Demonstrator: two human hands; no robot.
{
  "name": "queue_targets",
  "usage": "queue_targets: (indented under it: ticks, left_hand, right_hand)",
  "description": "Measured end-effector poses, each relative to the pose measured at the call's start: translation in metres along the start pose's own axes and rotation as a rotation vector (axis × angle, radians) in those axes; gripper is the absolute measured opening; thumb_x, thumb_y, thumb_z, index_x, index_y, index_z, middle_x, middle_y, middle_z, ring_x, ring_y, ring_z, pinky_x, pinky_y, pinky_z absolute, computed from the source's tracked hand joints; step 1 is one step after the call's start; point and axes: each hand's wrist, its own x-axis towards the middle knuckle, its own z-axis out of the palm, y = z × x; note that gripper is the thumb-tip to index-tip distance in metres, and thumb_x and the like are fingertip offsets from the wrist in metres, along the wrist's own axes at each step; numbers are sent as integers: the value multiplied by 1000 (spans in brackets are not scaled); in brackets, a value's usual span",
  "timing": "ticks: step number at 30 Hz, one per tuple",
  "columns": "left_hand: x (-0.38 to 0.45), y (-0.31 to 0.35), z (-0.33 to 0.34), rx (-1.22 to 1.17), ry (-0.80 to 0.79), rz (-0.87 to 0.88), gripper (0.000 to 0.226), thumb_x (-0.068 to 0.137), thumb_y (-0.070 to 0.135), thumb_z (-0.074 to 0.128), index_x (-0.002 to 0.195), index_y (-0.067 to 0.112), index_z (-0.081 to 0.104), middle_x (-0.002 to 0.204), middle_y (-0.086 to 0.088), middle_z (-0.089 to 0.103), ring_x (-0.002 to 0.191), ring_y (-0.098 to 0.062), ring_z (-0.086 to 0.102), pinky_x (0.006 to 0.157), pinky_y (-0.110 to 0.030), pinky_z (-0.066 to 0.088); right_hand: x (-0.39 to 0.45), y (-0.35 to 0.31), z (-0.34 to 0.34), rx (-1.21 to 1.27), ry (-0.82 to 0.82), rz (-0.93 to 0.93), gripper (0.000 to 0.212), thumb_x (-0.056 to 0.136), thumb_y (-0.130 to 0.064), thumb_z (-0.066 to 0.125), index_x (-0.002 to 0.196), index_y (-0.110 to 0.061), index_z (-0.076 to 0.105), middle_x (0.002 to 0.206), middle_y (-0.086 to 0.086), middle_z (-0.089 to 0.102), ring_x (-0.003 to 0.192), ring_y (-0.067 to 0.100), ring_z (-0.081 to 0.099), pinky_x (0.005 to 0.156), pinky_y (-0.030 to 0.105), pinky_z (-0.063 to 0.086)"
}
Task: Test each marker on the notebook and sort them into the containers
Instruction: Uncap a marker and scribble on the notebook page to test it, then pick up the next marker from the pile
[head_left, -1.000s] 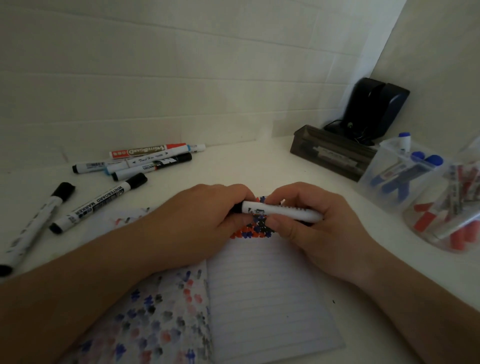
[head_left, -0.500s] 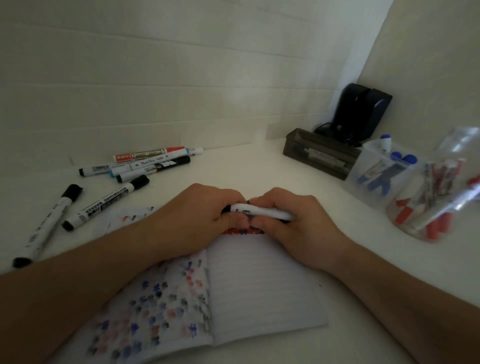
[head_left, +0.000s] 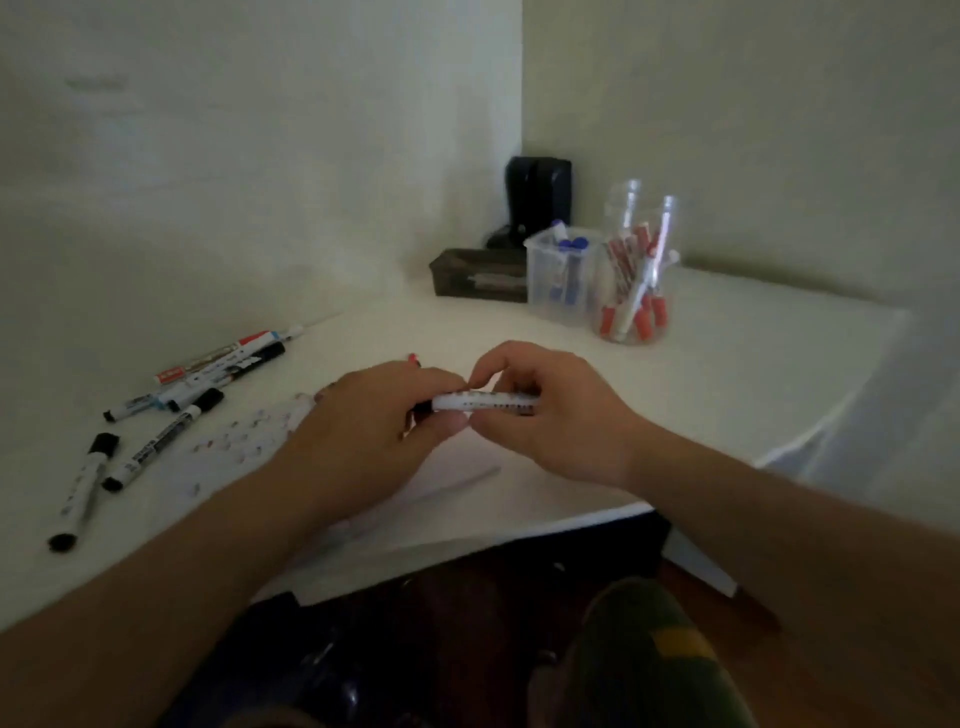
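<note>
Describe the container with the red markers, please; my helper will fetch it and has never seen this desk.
Start at the far corner of the white table, where a black device stands against the wall. In front of it three containers sit in a row; take the rightmost, a clear round jar. Unlike the square clear tub of blue-capped markers beside it, it holds red-capped markers.

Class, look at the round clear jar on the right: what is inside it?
The jar holds several markers with red caps, standing on end. Their exact number cannot be told, since they overlap.
</note>
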Motion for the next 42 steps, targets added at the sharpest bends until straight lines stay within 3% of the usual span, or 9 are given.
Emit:
queue_targets:
  ticks: [10, 13, 17, 22, 26, 29, 33, 37, 42]
  left_hand:
    - [-10, 245, 168, -440, -575, 309, 27, 103, 46, 52, 125, 37, 64, 94, 18, 55, 88, 0, 52, 74, -16, 42]
    - [-23, 297, 258, -369, -839, 369, 27, 103, 48, 50, 126, 42, 62, 98, 17, 55, 88, -3, 51, 77, -27, 48]
    - [-63, 350, 346, -249, -1353, 390, 34, 107, 38, 47, 140, 39, 53, 131, 0, 53, 108, -25, 57, 92, -49, 53]
    - [-96, 370, 382, -19, -1650, 555, 41, 105, 32, 49, 146, 31, 47, 144, -6, 44, 115, -28, 54, 94, -46, 52]
    - [-92, 359, 390, -37, -1655, 448, 43, 106, 31, 48, 149, 33, 45, 152, -6, 41, 124, -29, 53, 97, -45, 51]
    - [-90, 355, 393, -76, -1684, 426, 40, 106, 29, 47, 146, 31, 50, 136, -6, 57, 104, -24, 60, 80, -37, 51]
    - [-85, 365, 381, -163, -1664, 410, 36, 108, 30, 45, 144, 32, 52, 124, -2, 59, 95, -21, 60, 79, -40, 53]
    - [-39, 364, 330, -468, -1442, 355, 36, 109, 34, 47, 144, 34, 52, 142, 10, 48, 121, -11, 52, 98, -32, 45]
    - [51, 285, 205, -446, -678, 330, 26, 102, 34, 57, 127, 37, 66, 119, 17, 59, 107, 4, 53, 96, -21, 45]
  right_hand:
    - [-320, 48, -105, 71, 222, 514, 12, 89, -32, 75, 100, -34, 69, 88, -2, 70, 70, 19, 65, 59, 30, 53]
    - [-411, 91, -86, 145, 339, 777, 10, 93, -28, 76, 95, -31, 66, 81, -4, 64, 61, 9, 55, 59, 26, 46]
    - [-520, 132, -25, 294, 457, 1191, 19, 92, -49, 74, 91, -32, 64, 79, 0, 60, 67, 27, 55, 61, 43, 50]
    - [-604, 166, 47, 365, 409, 1558, 19, 88, -51, 74, 87, -34, 66, 83, 2, 69, 75, 25, 68, 66, 45, 55]
    - [-637, 193, 79, 334, 203, 1723, 16, 92, -42, 68, 103, -30, 68, 96, -3, 71, 83, 18, 69, 71, 36, 57]
    - [-636, 211, 85, 303, -85, 1646, 28, 92, -39, 63, 118, -28, 68, 101, -10, 64, 90, 11, 64, 72, 22, 53]
    - [-611, 216, 70, 315, -434, 1484, 45, 87, -48, 68, 129, -32, 60, 115, -4, 62, 95, 16, 64, 80, 33, 53]
    - [-553, 209, 24, 296, -219, 1274, 26, 94, -41, 64, 118, -32, 65, 102, -1, 67, 82, 16, 61, 74, 38, 51]
    - [-387, 161, -72, 229, 149, 876, 24, 90, -27, 77, 104, -45, 72, 98, -12, 76, 86, 8, 71, 81, 36, 59]
